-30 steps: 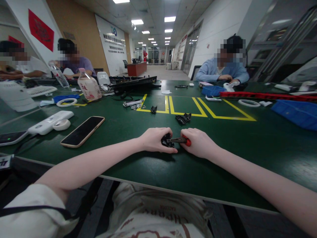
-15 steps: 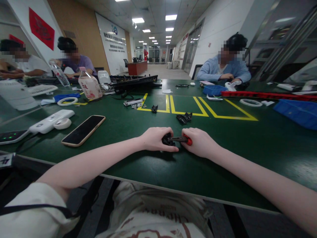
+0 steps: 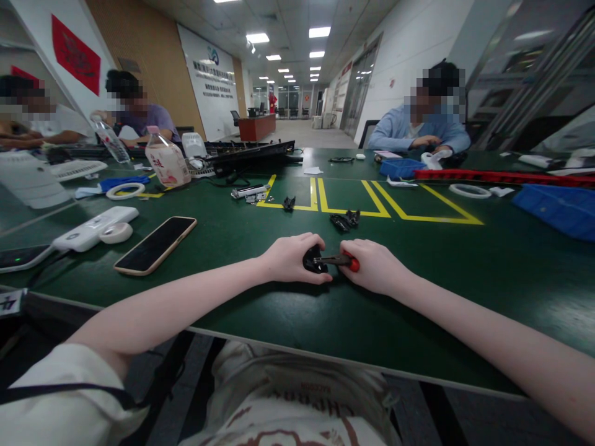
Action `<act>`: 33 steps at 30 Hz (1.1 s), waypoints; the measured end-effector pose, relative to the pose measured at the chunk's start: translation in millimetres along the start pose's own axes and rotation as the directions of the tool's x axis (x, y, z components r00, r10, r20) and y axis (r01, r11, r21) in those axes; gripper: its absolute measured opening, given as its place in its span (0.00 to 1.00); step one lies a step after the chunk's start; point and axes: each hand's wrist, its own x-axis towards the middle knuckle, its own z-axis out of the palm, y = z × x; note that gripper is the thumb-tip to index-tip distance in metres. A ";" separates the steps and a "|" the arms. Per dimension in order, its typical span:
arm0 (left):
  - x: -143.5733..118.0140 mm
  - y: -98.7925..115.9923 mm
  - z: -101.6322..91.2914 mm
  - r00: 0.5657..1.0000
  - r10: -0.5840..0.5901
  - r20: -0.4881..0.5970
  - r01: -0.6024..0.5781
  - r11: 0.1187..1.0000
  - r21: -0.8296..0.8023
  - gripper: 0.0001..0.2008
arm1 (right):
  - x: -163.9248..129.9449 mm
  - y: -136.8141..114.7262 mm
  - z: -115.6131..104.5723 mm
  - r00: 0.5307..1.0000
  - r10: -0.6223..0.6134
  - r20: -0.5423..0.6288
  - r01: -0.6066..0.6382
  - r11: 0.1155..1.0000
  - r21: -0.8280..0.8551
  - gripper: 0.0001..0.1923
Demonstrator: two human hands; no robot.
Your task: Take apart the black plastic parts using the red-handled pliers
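My left hand [image 3: 290, 258] rests on the green table [image 3: 418, 291] and grips a small black plastic part [image 3: 310, 260]. My right hand [image 3: 376, 266] holds a screwdriver with a red and black handle [image 3: 344, 262]; its tip points left into the black part. The two hands sit close together near the table's front edge. More small black parts [image 3: 345, 220] lie a little farther out, by the yellow floor-tape lines [image 3: 372, 201], and another black part [image 3: 289, 203] lies to their left.
A phone [image 3: 155, 244] and a white power strip [image 3: 95, 228] lie at my left. A bottle [image 3: 166, 162], tape rolls [image 3: 125, 191] and a black tray [image 3: 251, 152] stand farther back. Blue bins [image 3: 555, 210] sit at the right. Three other people work around the table.
My left hand's fingers have shifted slightly up over the black part. The screwdriver and right hand stay almost in place.
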 end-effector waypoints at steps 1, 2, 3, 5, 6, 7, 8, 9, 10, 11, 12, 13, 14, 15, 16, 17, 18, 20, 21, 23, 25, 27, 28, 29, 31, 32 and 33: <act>0.0 -0.2 -0.2 1.000 0.005 0.003 -0.005 1.000 -0.003 0.28 | 0.1 0.1 0.1 1.000 -0.001 0.001 0.001 1.000 0.000 0.06; 0.0 -0.3 -0.5 1.000 0.008 0.007 -0.008 1.000 -0.006 0.28 | 0.2 0.2 0.3 1.000 -0.002 0.002 0.002 1.000 0.000 0.06; 0.1 -0.5 -0.8 1.000 0.009 0.012 -0.009 1.000 -0.009 0.27 | 0.4 0.3 0.5 1.000 -0.003 0.002 0.003 1.000 0.000 0.06; 0.5 -0.5 -1.6 1.000 0.007 0.024 -0.006 1.000 -0.014 0.26 | 0.7 0.8 1.2 1.000 -0.002 0.001 0.002 1.000 -0.002 0.06; 0.7 -0.3 -2.1 1.000 0.003 0.031 -0.002 1.000 -0.016 0.26 | 0.8 1.1 1.6 1.000 -0.001 -0.001 0.001 1.000 -0.004 0.06; 1.1 0.1 -2.6 0.999 -0.002 0.038 0.002 1.000 -0.016 0.26 | 0.9 1.4 2.0 1.000 0.000 -0.002 0.000 1.000 -0.006 0.06; 1.4 0.5 -3.0 0.999 -0.006 0.045 0.007 1.000 -0.016 0.26 | 1.0 1.6 2.3 1.000 0.001 -0.004 -0.001 1.000 -0.008 0.07; 1.8 0.9 -3.5 0.998 -0.011 0.054 0.012 1.000 -0.016 0.26 | 1.0 1.8 2.6 1.000 0.001 -0.005 -0.001 1.000 -0.010 0.07; 2.2 1.3 -3.8 0.998 -0.015 0.064 0.016 1.000 -0.016 0.26 | 0.9 1.8 2.7 1.000 0.001 -0.006 -0.001 1.000 -0.011 0.07; 2.6 1.7 -4.1 0.997 -0.019 0.074 0.020 1.000 -0.016 0.25 | 0.7 1.7 2.7 1.000 0.001 -0.007 -0.001 1.000 -0.012 0.07; 2.9 1.9 -4.4 0.996 -0.023 0.083 0.024 1.000 -0.016 0.25 | 0.5 1.5 2.6 1.000 0.001 -0.009 -0.001 1.000 -0.013 0.07; 3.2 1.9 -4.5 0.996 -0.027 0.090 0.028 0.999 -0.016 0.25 | 0.3 1.2 2.3 1.000 0.001 -0.010 -0.001 1.000 -0.014 0.07; 3.4 1.8 -4.6 0.995 -0.031 0.095 0.033 0.999 -0.016 0.25 | 0.2 0.9 2.0 1.000 0.002 -0.011 -0.002 1.000 -0.014 0.07; 3.5 1.6 -4.6 0.994 -0.034 0.099 0.036 0.999 -0.017 0.25 | 0.0 0.5 1.6 1.000 0.003 -0.011 -0.003 1.000 -0.014 0.07; 3.6 1.3 -4.6 0.994 -0.035 0.101 0.037 0.999 -0.018 0.25 | -0.1 0.1 1.3 1.000 0.003 -0.010 -0.003 1.000 -0.014 0.07; 3.6 1.1 -4.5 0.994 -0.034 0.104 0.037 0.999 -0.021 0.25 | -0.1 -0.2 1.0 1.000 0.002 -0.009 -0.002 1.000 -0.013 0.07; 3.6 0.8 -4.3 0.994 -0.033 0.105 0.036 0.999 -0.022 0.25 | -0.1 -0.5 0.7 1.000 0.001 -0.008 -0.001 1.000 -0.014 0.06; 3.2 0.4 -3.6 0.994 -0.033 0.102 0.035 0.999 -0.022 0.25 | -0.1 -0.5 0.7 1.000 -0.001 -0.007 0.001 1.000 -0.017 0.06; 2.9 0.3 -3.1 0.995 -0.034 0.093 0.036 0.999 -0.021 0.25 | 0.0 -0.4 0.8 1.000 -0.001 -0.007 0.001 1.000 -0.019 0.07; 2.1 0.0 -1.7 0.998 -0.033 0.056 0.034 0.999 -0.023 0.26 | 0.0 0.1 1.3 1.000 -0.001 -0.009 0.001 1.000 -0.024 0.07; 1.2 -0.4 -0.4 1.000 -0.023 0.012 0.024 0.999 -0.029 0.28 | -0.1 0.8 1.7 1.000 -0.002 -0.011 0.002 1.000 -0.026 0.07; 0.4 -0.6 0.6 1.000 -0.014 -0.013 0.014 1.000 -0.027 0.29 | -0.1 1.3 1.8 1.000 -0.004 -0.012 0.003 1.000 -0.026 0.07; 0.2 -0.7 0.8 1.000 -0.012 -0.017 0.011 1.000 -0.024 0.29 | -0.2 1.5 1.8 1.000 -0.005 -0.012 0.005 1.000 -0.027 0.07; 0.0 -0.8 0.9 1.000 -0.012 -0.020 0.012 1.000 -0.020 0.29 | -0.2 1.7 1.7 1.000 -0.007 -0.013 0.007 1.000 -0.027 0.07; -0.2 -0.6 0.8 1.000 -0.015 -0.024 0.015 1.000 -0.018 0.29 | -0.2 1.9 1.6 1.000 -0.010 -0.015 0.010 1.000 -0.029 0.07; -0.3 -0.4 0.6 1.000 -0.017 -0.024 0.016 1.000 -0.020 0.29 | -0.2 2.0 1.6 1.000 -0.012 -0.017 0.011 0.999 -0.031 0.07; -0.2 -0.2 0.5 1.000 -0.019 -0.024 0.018 1.000 -0.020 0.29 | -0.2 2.0 1.6 1.000 -0.014 -0.019 0.013 0.999 -0.032 0.07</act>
